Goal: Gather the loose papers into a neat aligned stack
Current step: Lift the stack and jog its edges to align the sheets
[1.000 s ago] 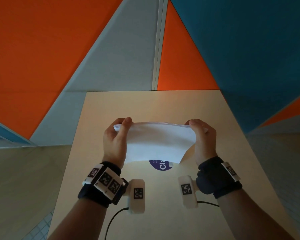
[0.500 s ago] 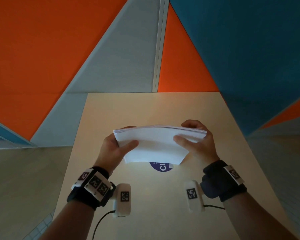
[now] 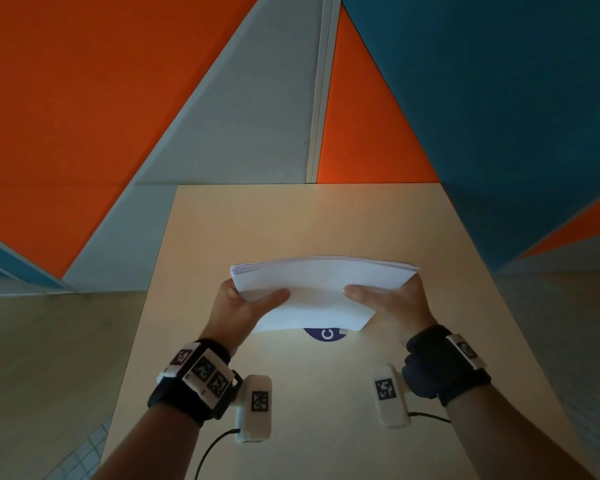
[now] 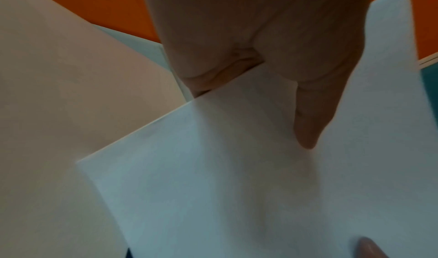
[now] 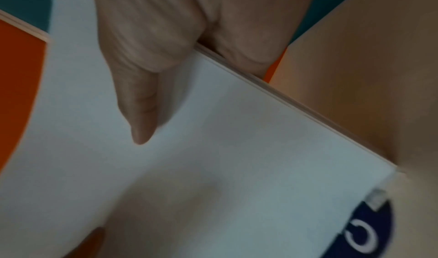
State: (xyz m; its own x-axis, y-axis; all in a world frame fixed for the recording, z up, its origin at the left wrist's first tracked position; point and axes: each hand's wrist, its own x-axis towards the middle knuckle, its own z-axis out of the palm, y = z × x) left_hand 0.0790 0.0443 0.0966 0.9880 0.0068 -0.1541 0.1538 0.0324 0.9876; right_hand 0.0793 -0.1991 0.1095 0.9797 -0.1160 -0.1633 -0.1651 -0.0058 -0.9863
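Note:
A white stack of papers (image 3: 319, 289) is held above the light wooden table (image 3: 291, 220), bowed slightly upward in the middle, sheet edges close together along its far side. My left hand (image 3: 246, 304) grips the stack's left edge, thumb on top and fingers hidden underneath. My right hand (image 3: 392, 303) grips the right edge the same way. The left wrist view shows the left hand (image 4: 279, 74) with its thumb lying on the stack of papers (image 4: 237, 187). The right wrist view shows the right hand (image 5: 151, 74), thumb on the stack of papers (image 5: 213, 168).
A dark blue round sticker with white lettering (image 3: 326, 334) lies on the table just under the stack's near edge; the sticker (image 5: 365, 234) also shows in the right wrist view. Orange, grey and blue wall panels (image 3: 153, 98) rise behind the table.
The stack has turned from standing on edge to lying nearly flat. Both hands shifted from gripping over the top edge to holding the sides with thumbs on top, and moved slightly away from me.

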